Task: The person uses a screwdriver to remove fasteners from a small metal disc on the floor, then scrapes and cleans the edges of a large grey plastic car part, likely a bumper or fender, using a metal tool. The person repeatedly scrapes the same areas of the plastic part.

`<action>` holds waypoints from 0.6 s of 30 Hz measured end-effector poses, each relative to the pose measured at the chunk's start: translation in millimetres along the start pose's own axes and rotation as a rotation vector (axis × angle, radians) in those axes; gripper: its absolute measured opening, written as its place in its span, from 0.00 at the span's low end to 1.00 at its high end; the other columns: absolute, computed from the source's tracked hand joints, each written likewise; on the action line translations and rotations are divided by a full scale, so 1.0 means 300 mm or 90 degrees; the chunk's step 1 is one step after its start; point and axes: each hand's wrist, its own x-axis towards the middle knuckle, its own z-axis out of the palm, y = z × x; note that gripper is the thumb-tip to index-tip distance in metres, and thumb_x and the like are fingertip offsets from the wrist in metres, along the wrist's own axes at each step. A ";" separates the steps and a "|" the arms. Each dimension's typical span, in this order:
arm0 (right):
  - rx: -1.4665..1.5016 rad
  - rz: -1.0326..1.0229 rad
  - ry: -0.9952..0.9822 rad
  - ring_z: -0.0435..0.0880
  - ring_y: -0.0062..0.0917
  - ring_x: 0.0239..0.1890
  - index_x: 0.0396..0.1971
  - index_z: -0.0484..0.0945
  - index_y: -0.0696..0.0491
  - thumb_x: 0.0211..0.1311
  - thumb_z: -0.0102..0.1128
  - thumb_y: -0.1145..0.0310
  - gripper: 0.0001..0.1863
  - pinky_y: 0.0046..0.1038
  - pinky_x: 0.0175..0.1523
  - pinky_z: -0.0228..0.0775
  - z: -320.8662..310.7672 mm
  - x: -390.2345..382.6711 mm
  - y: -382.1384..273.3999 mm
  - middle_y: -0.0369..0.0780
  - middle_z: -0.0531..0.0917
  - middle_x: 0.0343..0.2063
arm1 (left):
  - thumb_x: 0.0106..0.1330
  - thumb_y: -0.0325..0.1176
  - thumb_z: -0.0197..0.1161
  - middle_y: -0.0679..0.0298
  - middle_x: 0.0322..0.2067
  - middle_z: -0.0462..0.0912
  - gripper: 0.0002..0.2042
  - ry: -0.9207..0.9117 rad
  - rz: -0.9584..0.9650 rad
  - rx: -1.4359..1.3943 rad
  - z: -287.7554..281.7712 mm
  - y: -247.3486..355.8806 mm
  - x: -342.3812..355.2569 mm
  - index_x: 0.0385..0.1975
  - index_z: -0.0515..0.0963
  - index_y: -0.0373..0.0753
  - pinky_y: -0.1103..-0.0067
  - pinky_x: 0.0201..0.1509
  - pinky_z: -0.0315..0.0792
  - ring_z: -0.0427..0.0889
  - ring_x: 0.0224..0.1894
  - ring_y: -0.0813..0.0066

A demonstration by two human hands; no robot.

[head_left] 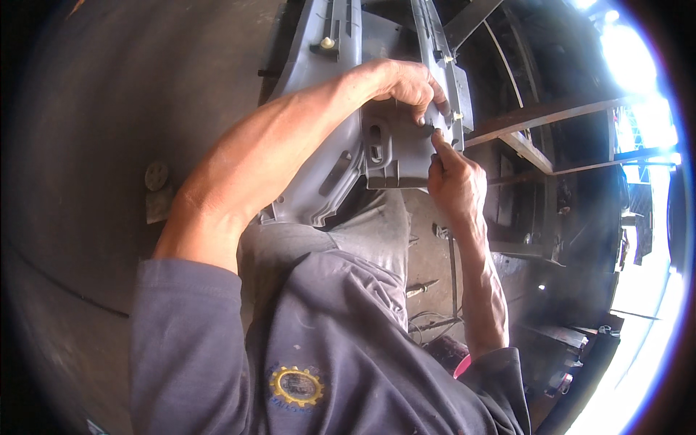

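Observation:
A grey moulded plastic panel (326, 181), with long rails and white fittings (327, 43), lies over my lap. My left hand (409, 90) reaches over the panel from the left, its fingers curled down onto the right-hand rail, fingertips beside a small dark piece (428, 129). My right hand (455, 177) comes up from below with fingers closed and thumb and forefinger at that same piece. I cannot make out exactly what is between those fingertips.
Metal frame bars (529, 116) stand at the right, before a bright opening. A pale round object on a block (156, 176) is on the left. A tool (420, 288), cables (428, 319) and a pink-rimmed container (446, 354) lie on the floor at lower right.

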 end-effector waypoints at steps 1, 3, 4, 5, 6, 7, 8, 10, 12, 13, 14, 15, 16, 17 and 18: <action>-0.016 0.008 -0.029 0.83 0.41 0.25 0.49 0.76 0.47 0.54 0.53 0.74 0.20 0.40 0.31 0.73 -0.013 0.007 0.000 0.45 0.82 0.22 | 0.40 0.16 0.64 0.57 0.37 0.84 0.27 -0.002 -0.005 0.009 0.002 0.009 -0.003 0.46 0.83 0.40 0.76 0.49 0.74 0.79 0.41 0.69; -0.043 0.022 -0.092 0.83 0.42 0.25 0.50 0.76 0.47 0.54 0.53 0.74 0.20 0.40 0.31 0.74 -0.041 0.016 -0.019 0.45 0.82 0.22 | 0.40 0.16 0.63 0.57 0.37 0.84 0.27 -0.007 -0.016 0.006 0.008 -0.001 -0.002 0.46 0.83 0.40 0.76 0.49 0.74 0.79 0.41 0.69; -0.034 0.018 -0.073 0.83 0.42 0.25 0.49 0.76 0.47 0.54 0.53 0.74 0.20 0.40 0.31 0.74 -0.029 0.008 -0.018 0.45 0.82 0.22 | 0.40 0.16 0.63 0.57 0.37 0.84 0.27 -0.012 -0.018 -0.006 0.003 -0.014 0.008 0.46 0.83 0.41 0.76 0.49 0.74 0.80 0.40 0.69; -0.029 0.013 -0.051 0.83 0.42 0.25 0.49 0.76 0.47 0.54 0.53 0.74 0.20 0.40 0.32 0.74 -0.019 0.004 -0.013 0.46 0.82 0.23 | 0.40 0.16 0.63 0.57 0.36 0.84 0.27 -0.015 -0.015 -0.018 -0.003 -0.006 0.011 0.46 0.83 0.41 0.76 0.49 0.74 0.80 0.40 0.69; -0.025 0.008 -0.030 0.83 0.42 0.26 0.48 0.76 0.47 0.54 0.53 0.74 0.19 0.40 0.32 0.74 -0.010 0.000 -0.009 0.46 0.83 0.23 | 0.40 0.16 0.63 0.57 0.37 0.84 0.27 -0.016 -0.026 -0.025 -0.006 -0.005 0.006 0.46 0.84 0.42 0.75 0.49 0.73 0.79 0.42 0.68; -0.021 0.003 -0.008 0.83 0.43 0.26 0.48 0.76 0.48 0.54 0.53 0.74 0.19 0.41 0.32 0.74 -0.009 -0.002 -0.007 0.46 0.83 0.23 | 0.40 0.16 0.63 0.56 0.37 0.84 0.27 -0.014 -0.017 -0.009 -0.004 0.004 0.010 0.46 0.84 0.42 0.75 0.50 0.73 0.79 0.43 0.67; -0.025 0.006 -0.021 0.83 0.42 0.26 0.49 0.76 0.48 0.54 0.53 0.74 0.20 0.40 0.32 0.74 -0.010 -0.014 -0.009 0.46 0.83 0.24 | 0.40 0.16 0.63 0.56 0.38 0.84 0.27 -0.012 -0.015 0.006 0.004 0.003 0.011 0.46 0.84 0.42 0.75 0.50 0.73 0.78 0.44 0.67; -0.030 0.004 -0.046 0.84 0.41 0.26 0.51 0.75 0.48 0.54 0.53 0.75 0.21 0.40 0.32 0.75 -0.017 0.011 -0.014 0.46 0.83 0.25 | 0.39 0.16 0.64 0.55 0.41 0.83 0.28 -0.012 -0.042 -0.020 0.014 0.004 0.013 0.46 0.84 0.43 0.74 0.52 0.72 0.77 0.47 0.66; -0.056 0.015 -0.063 0.84 0.41 0.26 0.51 0.75 0.50 0.54 0.52 0.75 0.21 0.40 0.32 0.75 -0.014 0.014 -0.012 0.45 0.83 0.25 | 0.39 0.16 0.65 0.56 0.40 0.83 0.27 -0.008 -0.025 -0.003 0.007 -0.006 0.013 0.45 0.84 0.43 0.74 0.52 0.72 0.77 0.46 0.65; -0.045 0.018 -0.045 0.83 0.41 0.26 0.50 0.77 0.50 0.54 0.54 0.75 0.21 0.39 0.33 0.75 -0.011 0.004 -0.008 0.46 0.83 0.24 | 0.38 0.16 0.65 0.56 0.40 0.83 0.27 -0.007 -0.017 0.005 0.002 -0.008 0.015 0.45 0.84 0.43 0.74 0.52 0.71 0.77 0.45 0.65; -0.030 0.022 -0.031 0.83 0.41 0.26 0.50 0.79 0.50 0.53 0.55 0.75 0.21 0.38 0.33 0.75 -0.009 -0.008 -0.012 0.47 0.82 0.24 | 0.38 0.17 0.65 0.56 0.39 0.83 0.27 -0.012 -0.027 -0.022 -0.001 -0.008 0.015 0.45 0.84 0.42 0.75 0.52 0.71 0.78 0.45 0.65; -0.014 0.026 -0.016 0.83 0.41 0.26 0.50 0.80 0.50 0.53 0.56 0.75 0.21 0.37 0.34 0.75 -0.011 -0.011 -0.022 0.48 0.81 0.24 | 0.38 0.17 0.66 0.56 0.40 0.83 0.27 -0.004 -0.026 -0.018 0.003 -0.011 0.013 0.45 0.84 0.42 0.75 0.52 0.71 0.78 0.45 0.66; -0.034 0.066 -0.085 0.83 0.40 0.28 0.50 0.80 0.50 0.53 0.56 0.75 0.21 0.37 0.34 0.74 -0.029 0.005 -0.030 0.48 0.82 0.27 | 0.38 0.17 0.66 0.56 0.40 0.83 0.27 0.005 -0.025 -0.013 0.009 -0.013 0.010 0.45 0.84 0.41 0.75 0.53 0.72 0.78 0.45 0.66; -0.032 0.064 -0.072 0.83 0.40 0.28 0.50 0.80 0.50 0.53 0.56 0.75 0.21 0.37 0.34 0.74 -0.024 0.006 -0.029 0.48 0.82 0.27 | 0.38 0.18 0.66 0.56 0.40 0.83 0.26 0.014 -0.017 -0.006 0.009 -0.004 0.011 0.45 0.84 0.41 0.76 0.53 0.72 0.78 0.45 0.66; -0.029 0.063 -0.059 0.83 0.41 0.28 0.50 0.80 0.49 0.53 0.56 0.75 0.21 0.38 0.34 0.74 -0.012 0.002 -0.023 0.48 0.82 0.27 | 0.38 0.18 0.66 0.56 0.40 0.84 0.26 0.007 -0.013 0.005 0.009 0.003 0.009 0.45 0.84 0.40 0.76 0.52 0.72 0.78 0.45 0.67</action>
